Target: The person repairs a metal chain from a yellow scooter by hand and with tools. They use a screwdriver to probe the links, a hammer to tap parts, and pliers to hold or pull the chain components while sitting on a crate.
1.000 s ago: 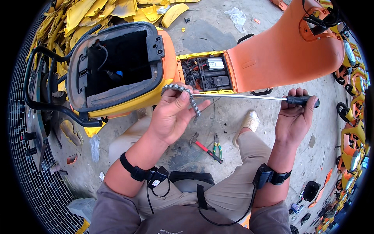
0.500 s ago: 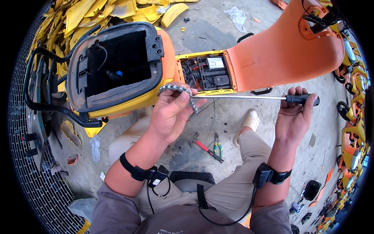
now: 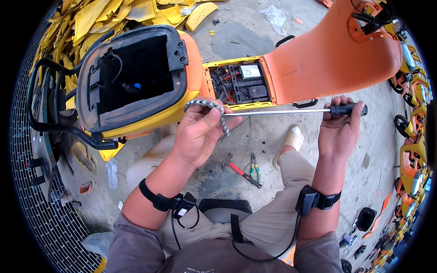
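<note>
My left hand (image 3: pixel 195 139) grips a bent length of metal chain (image 3: pixel 202 103), its end hanging beside my fingers. A long screwdriver (image 3: pixel 287 112) lies horizontally with its shaft reaching into my left fingers at the chain; whether its tip touches a link is hard to tell. My right hand (image 3: pixel 337 134) is closed on the black screwdriver handle (image 3: pixel 350 109). Both are held in front of a yellow-and-orange scooter body (image 3: pixel 195 68), which has an open storage box (image 3: pixel 175 86) and an uncovered compartment of electrical parts (image 3: pixel 249 71).
A red-handled hammer (image 3: pixel 241 173) and green-handled pliers (image 3: pixel 255 168) lie on the concrete between my legs. Yellow panels (image 3: pixel 91 18) are piled at upper left. A long orange panel (image 3: pixel 309 59) extends rightward. Scooter parts (image 3: pixel 409 159) line the right edge; plastic wrap (image 3: pixel 275 18) lies behind.
My right hand and the screwdriver have shifted slightly left and up. The chain sits a little further left than a second ago. The whole scene has shifted slightly upward in view.
</note>
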`<action>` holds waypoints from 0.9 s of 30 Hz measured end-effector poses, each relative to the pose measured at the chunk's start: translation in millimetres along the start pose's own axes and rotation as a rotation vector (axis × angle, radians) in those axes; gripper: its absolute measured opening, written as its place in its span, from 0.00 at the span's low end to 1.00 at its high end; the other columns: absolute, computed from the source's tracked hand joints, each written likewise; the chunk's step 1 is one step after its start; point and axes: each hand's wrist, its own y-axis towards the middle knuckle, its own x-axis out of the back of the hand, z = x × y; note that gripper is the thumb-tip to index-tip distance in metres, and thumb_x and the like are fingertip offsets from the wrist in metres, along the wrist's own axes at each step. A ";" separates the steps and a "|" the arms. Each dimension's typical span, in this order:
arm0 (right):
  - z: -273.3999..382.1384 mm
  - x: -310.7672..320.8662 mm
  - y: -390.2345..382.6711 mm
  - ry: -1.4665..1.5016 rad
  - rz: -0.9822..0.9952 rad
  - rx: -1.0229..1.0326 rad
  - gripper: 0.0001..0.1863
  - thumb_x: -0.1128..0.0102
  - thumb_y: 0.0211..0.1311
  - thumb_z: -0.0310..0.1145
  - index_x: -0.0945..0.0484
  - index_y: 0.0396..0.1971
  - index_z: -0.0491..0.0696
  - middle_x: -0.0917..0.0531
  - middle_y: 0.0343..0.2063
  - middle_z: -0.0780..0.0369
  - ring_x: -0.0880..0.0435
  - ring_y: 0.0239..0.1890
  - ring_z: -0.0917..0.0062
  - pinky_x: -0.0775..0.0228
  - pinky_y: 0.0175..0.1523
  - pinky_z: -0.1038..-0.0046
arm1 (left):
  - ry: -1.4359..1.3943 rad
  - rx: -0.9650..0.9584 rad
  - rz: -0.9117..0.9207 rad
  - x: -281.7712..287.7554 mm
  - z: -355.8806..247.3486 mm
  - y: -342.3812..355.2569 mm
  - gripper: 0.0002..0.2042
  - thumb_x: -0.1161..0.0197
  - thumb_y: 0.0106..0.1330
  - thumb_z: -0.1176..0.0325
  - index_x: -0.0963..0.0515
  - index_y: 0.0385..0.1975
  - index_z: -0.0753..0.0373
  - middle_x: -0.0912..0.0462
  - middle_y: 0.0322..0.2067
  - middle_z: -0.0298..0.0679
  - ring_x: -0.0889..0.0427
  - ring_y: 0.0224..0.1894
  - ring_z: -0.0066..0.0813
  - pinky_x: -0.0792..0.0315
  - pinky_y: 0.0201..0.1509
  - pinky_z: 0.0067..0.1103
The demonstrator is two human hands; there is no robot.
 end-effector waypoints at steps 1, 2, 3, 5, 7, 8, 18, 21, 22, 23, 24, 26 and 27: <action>-1.0 0.4 2.6 -0.001 -0.009 -0.013 0.20 0.50 0.77 0.49 0.28 0.47 0.46 0.19 0.41 0.62 0.17 0.43 0.74 0.25 0.50 0.68 | -0.003 0.016 0.000 -0.3 0.0 -1.1 0.04 0.38 0.72 0.72 0.20 0.43 0.60 0.18 0.42 0.37 0.19 0.51 0.31 0.24 0.62 0.41; -1.8 -0.5 4.4 -0.002 -0.017 -0.028 0.20 0.50 0.78 0.49 0.28 0.47 0.45 0.20 0.40 0.62 0.18 0.43 0.74 0.25 0.50 0.68 | -0.006 0.030 -0.001 -0.7 -0.1 -2.0 0.05 0.38 0.72 0.71 0.20 0.43 0.60 0.18 0.42 0.37 0.19 0.50 0.31 0.23 0.62 0.41; -3.0 -1.8 5.7 -0.004 -0.026 -0.042 0.19 0.51 0.78 0.49 0.28 0.47 0.45 0.21 0.39 0.63 0.19 0.42 0.75 0.26 0.49 0.68 | 0.011 0.038 -0.005 -1.6 -0.5 -2.5 0.05 0.37 0.71 0.71 0.20 0.43 0.60 0.18 0.42 0.37 0.19 0.50 0.31 0.23 0.62 0.41; -4.7 2.5 10.6 -0.015 0.002 -0.062 0.18 0.52 0.79 0.48 0.29 0.45 0.45 0.22 0.38 0.63 0.21 0.41 0.75 0.26 0.49 0.68 | 0.045 0.053 -0.015 -3.1 -1.2 -3.6 0.05 0.37 0.71 0.71 0.20 0.43 0.61 0.18 0.42 0.37 0.19 0.50 0.31 0.24 0.62 0.41; -7.0 7.6 13.3 0.011 -0.001 -0.073 0.18 0.52 0.79 0.48 0.29 0.44 0.45 0.22 0.37 0.63 0.21 0.41 0.75 0.27 0.49 0.67 | 0.064 0.056 -0.001 -1.4 -0.4 -4.1 0.07 0.38 0.72 0.69 0.21 0.45 0.61 0.18 0.42 0.37 0.19 0.50 0.31 0.24 0.62 0.41; -7.7 8.8 14.3 0.024 -0.003 -0.079 0.18 0.52 0.79 0.47 0.29 0.44 0.45 0.23 0.37 0.63 0.21 0.40 0.74 0.27 0.49 0.67 | 0.074 0.056 0.005 -2.0 -0.3 -3.9 0.08 0.38 0.72 0.68 0.21 0.47 0.61 0.18 0.42 0.37 0.19 0.50 0.30 0.24 0.62 0.40; -13.3 -11.6 8.1 -0.005 -0.149 0.091 0.18 0.51 0.78 0.48 0.31 0.42 0.46 0.23 0.37 0.61 0.19 0.44 0.71 0.25 0.56 0.63 | 0.072 0.028 -0.058 -7.6 2.9 -0.9 0.14 0.48 0.78 0.59 0.25 0.53 0.59 0.20 0.41 0.34 0.19 0.52 0.30 0.27 0.66 0.43; -11.5 -14.0 4.2 0.008 -0.112 0.122 0.18 0.50 0.77 0.48 0.31 0.43 0.46 0.23 0.37 0.61 0.19 0.44 0.71 0.25 0.55 0.63 | 0.115 -0.020 -0.093 -4.5 6.3 -0.5 0.13 0.46 0.77 0.59 0.23 0.51 0.60 0.19 0.42 0.35 0.19 0.52 0.30 0.26 0.64 0.42; -10.2 -15.0 3.5 0.006 -0.106 0.131 0.18 0.50 0.77 0.48 0.31 0.43 0.46 0.23 0.37 0.61 0.19 0.43 0.71 0.25 0.55 0.63 | 0.127 -0.030 -0.090 -5.0 6.8 -0.7 0.13 0.45 0.77 0.60 0.22 0.50 0.61 0.18 0.44 0.36 0.19 0.52 0.30 0.25 0.63 0.40; -9.2 -14.7 3.0 0.002 -0.101 0.141 0.18 0.50 0.77 0.48 0.31 0.43 0.46 0.23 0.37 0.61 0.19 0.43 0.71 0.24 0.55 0.63 | 0.138 -0.038 -0.086 -5.3 7.6 -1.0 0.13 0.44 0.77 0.60 0.21 0.50 0.61 0.18 0.45 0.36 0.20 0.52 0.29 0.24 0.62 0.39; -8.5 -13.0 3.6 0.004 -0.079 0.138 0.18 0.50 0.77 0.48 0.31 0.43 0.46 0.23 0.37 0.61 0.19 0.43 0.71 0.24 0.55 0.63 | 0.155 -0.043 -0.099 -4.8 8.3 -1.2 0.13 0.44 0.77 0.60 0.21 0.49 0.61 0.18 0.46 0.37 0.19 0.52 0.30 0.24 0.61 0.38; -6.4 -9.8 4.7 0.007 -0.035 0.133 0.18 0.50 0.77 0.48 0.31 0.43 0.47 0.23 0.37 0.61 0.19 0.44 0.71 0.24 0.55 0.63 | 0.191 -0.053 -0.125 -3.6 9.9 -1.6 0.13 0.43 0.76 0.61 0.21 0.49 0.62 0.18 0.46 0.38 0.19 0.51 0.30 0.23 0.60 0.37; -6.5 -10.7 3.8 0.012 -0.046 0.133 0.18 0.50 0.77 0.48 0.31 0.43 0.47 0.23 0.37 0.61 0.19 0.43 0.71 0.25 0.54 0.64 | 0.213 -0.059 -0.121 -3.7 10.3 -1.9 0.13 0.43 0.76 0.61 0.21 0.48 0.63 0.18 0.47 0.38 0.19 0.51 0.30 0.23 0.60 0.37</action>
